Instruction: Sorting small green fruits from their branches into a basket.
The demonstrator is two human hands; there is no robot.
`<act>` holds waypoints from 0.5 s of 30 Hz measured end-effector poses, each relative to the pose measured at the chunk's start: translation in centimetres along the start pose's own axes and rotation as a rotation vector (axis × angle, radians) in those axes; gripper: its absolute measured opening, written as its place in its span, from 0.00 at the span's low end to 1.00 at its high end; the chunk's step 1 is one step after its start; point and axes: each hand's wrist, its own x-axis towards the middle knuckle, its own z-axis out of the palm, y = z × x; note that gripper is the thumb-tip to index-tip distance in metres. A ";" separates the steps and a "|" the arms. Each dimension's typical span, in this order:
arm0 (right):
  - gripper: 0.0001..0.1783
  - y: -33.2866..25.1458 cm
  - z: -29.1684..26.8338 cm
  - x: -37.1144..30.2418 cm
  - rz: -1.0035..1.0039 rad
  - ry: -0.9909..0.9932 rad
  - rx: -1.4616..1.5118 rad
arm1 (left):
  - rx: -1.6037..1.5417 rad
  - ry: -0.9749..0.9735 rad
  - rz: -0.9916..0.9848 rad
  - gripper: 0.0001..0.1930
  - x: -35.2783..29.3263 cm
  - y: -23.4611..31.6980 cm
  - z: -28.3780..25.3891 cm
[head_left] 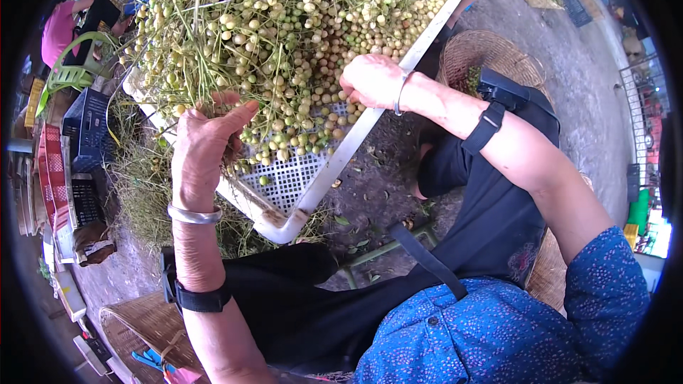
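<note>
A white plastic tray (pixel 334 167) with a perforated bottom holds a heap of small round yellow-green fruits (pixel 270 43), many still on thin green stems. At the heap's near left, my left hand (pixel 206 139) is closed with its thumb against curled fingers, on thin stems of the fruit; its fingertips are partly hidden among them. My right hand (pixel 373 84) is closed over the loose fruits by the tray's right rim, wrist above that rim. Whatever its fingers hold, if anything, is hidden. Bracelets and dark straps circle both my forearms.
Stripped stems (pixel 153 192) lie piled left of the tray. A woven basket (pixel 491 57) stands to the right, another (pixel 142 323) at lower left. Blue (pixel 89 128) and red (pixel 53 163) crates stand at left, near a green chair (pixel 67 75). A person in pink (pixel 60 32) sits beyond.
</note>
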 end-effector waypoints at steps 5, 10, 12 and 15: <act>0.06 0.7 0.0 0.9 -0.077 0.107 0.191 | -0.156 -0.247 -0.275 0.12 -0.2 0.9 0.1; 0.08 -2.9 -3.0 0.2 -0.041 0.019 0.882 | -0.334 -0.326 -0.272 0.17 0.3 -0.2 4.2; 0.08 -3.5 -2.8 0.2 -0.067 0.011 1.164 | -0.404 -0.348 -0.230 0.16 0.9 -0.9 5.1; 0.09 -3.8 -2.4 0.3 -0.017 0.041 1.155 | -0.446 -0.337 -0.204 0.13 1.7 -1.7 5.2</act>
